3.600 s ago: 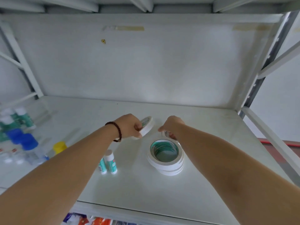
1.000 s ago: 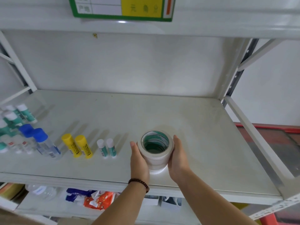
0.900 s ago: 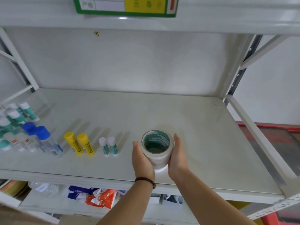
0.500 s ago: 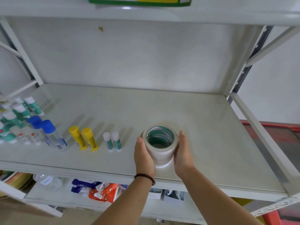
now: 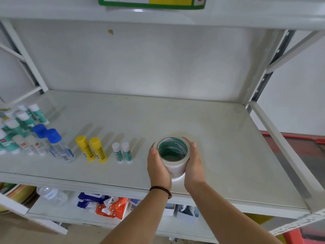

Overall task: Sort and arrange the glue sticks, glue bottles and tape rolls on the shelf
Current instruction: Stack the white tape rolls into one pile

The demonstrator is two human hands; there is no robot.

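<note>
A stack of white tape rolls [image 5: 173, 161] with green cores stands near the front edge of the white shelf [image 5: 228, 147]. My left hand [image 5: 157, 166] presses its left side and my right hand [image 5: 193, 164] its right side, so both cup the stack. Left of it stand two small white-capped glue sticks [image 5: 122, 152], two yellow glue sticks [image 5: 91, 149], and two blue-capped clear glue bottles [image 5: 52, 143]. Several green-labelled glue sticks and small bottles [image 5: 17, 129] crowd the far left.
A green and yellow label [image 5: 151, 1] hangs on the shelf above. The lower shelf holds bright packets [image 5: 107, 206] and a clear plastic bottle [image 5: 52, 195]. A metal upright [image 5: 269, 67] and a rail [image 5: 281, 143] bound the right side.
Earlier my hands each held a single roll behind a shorter stack. Now the stack is taller and both hands clasp it; in the last second only the view shifted slightly.
</note>
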